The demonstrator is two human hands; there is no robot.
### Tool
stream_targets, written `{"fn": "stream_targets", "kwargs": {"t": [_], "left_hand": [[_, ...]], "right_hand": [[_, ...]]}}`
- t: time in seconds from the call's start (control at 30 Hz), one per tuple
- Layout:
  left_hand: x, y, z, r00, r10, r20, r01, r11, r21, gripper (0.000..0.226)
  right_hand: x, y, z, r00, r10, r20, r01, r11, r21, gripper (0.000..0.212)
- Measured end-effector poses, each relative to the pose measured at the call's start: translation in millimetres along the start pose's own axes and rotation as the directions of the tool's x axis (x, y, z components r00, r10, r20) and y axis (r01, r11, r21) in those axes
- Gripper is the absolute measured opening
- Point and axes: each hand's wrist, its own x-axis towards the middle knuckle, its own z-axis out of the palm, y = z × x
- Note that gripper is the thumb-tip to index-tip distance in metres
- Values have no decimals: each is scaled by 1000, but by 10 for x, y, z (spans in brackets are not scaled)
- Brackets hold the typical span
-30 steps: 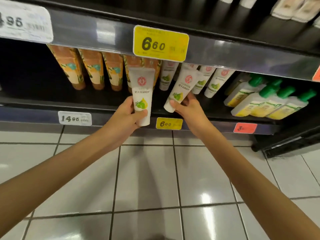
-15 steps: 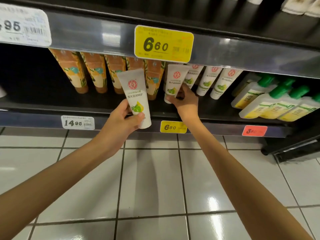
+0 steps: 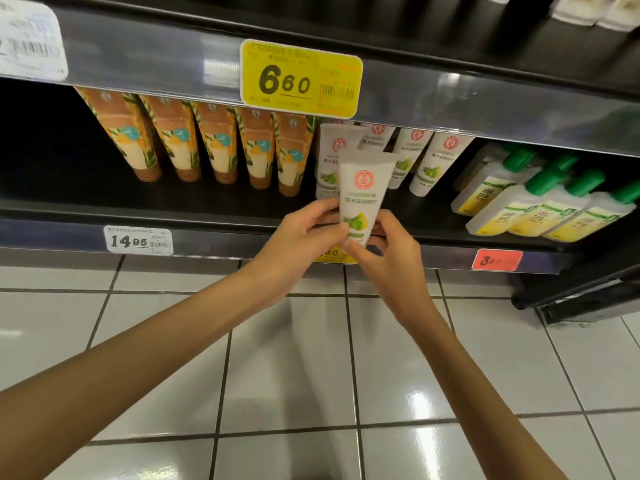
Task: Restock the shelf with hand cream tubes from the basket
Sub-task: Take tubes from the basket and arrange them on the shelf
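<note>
Up front, a dark shelf [image 3: 207, 206] runs across the far side of the view, with the edge of the shelf above [image 3: 450, 105] hanging over it and hiding the tops of what stands there. On the left of the shelf a row of orange tubes [image 3: 221, 147] stands cap-down and leans back. Just right of them is a row of white tubes [image 3: 433, 164] with red round marks, also cap-down. Further right, several pale bottles with green caps [image 3: 540, 206] lie on their sides, touching each other. A large yellow price label [image 3: 301, 79] reading 6.60 sits on the upper edge, a white label [image 3: 138, 240] reading 14.95 on the near edge at left, and a red label [image 3: 498, 260] at right; its number is too blurred to read in full. Below is a glossy tiled floor [image 3: 311, 375]. The hand cream tube [image 3: 363, 192] is held upright, cap end down, in front of the shelf's near edge and in front of the leftmost white tubes, partly covering them. The left hand [image 3: 301, 247] pinches its lower part from the left, thumb on the near face. The right hand [image 3: 388, 265] pinches the cap end from the right, its fingers [image 3: 389, 220] curled behind the tube. Both hands cover the cap and most of a small yellow tag [image 3: 332, 254] on the shelf edge.
</note>
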Motion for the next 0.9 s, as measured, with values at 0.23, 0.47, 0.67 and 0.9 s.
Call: {"fn": "stream_targets", "kwargs": {"t": [0.23, 0.47, 0.67, 0.9], "left_hand": [[-365, -104, -389, 988, -98, -118, 123, 966, 227, 33], [-794, -22, -879, 929, -99, -355, 201, 944, 262, 27], [-719, 126, -941, 939, -84, -333, 193, 931, 309, 23], [-697, 164, -1097, 955, -19, -297, 125, 932, 342, 22]], "right_hand": [[631, 353, -126, 970, 82, -229, -85, 996, 0, 38], [811, 449, 63, 965, 59, -255, -53, 998, 30, 36], [754, 371, -7, 977, 122, -176, -132, 990, -43, 43], [224, -95, 189, 971, 82, -225, -81, 997, 12, 22]]}}
